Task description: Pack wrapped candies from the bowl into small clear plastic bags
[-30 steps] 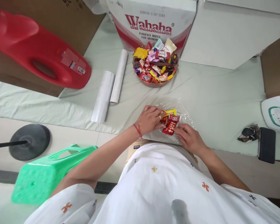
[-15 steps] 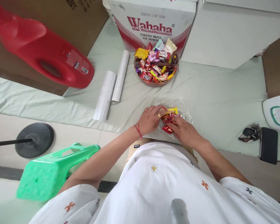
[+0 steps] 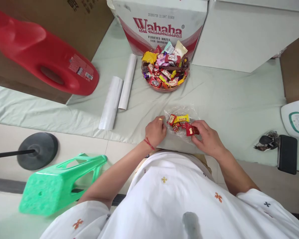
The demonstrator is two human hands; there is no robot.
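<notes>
Near the table's front edge lies a clear plastic sheet [image 3: 186, 113] with several wrapped candies on it, among them a yellow one [image 3: 182, 118] and a red one [image 3: 171, 119]. My right hand [image 3: 206, 137] pinches a dark red candy [image 3: 190, 129] at the sheet's right side. Curled closed, my left hand [image 3: 155, 131] rests at the left edge of the sheet; what its fingers hold, if anything, is hidden. Behind the sheet stands a round bowl [image 3: 164, 89] heaped with wrapped candies.
Two white rolls [image 3: 111, 103] lie left of the bowl. A Wahaha box [image 3: 161, 20] and a white box [image 3: 239, 36] stand behind. At left are a red jug [image 3: 62, 71] and a green stool [image 3: 42, 192]; at right, keys [image 3: 266, 141] and a phone [image 3: 287, 154].
My left hand has drawn back from the candies and curled up. My right hand has moved slightly right and now grips the dark red candy. More of the candies shows.
</notes>
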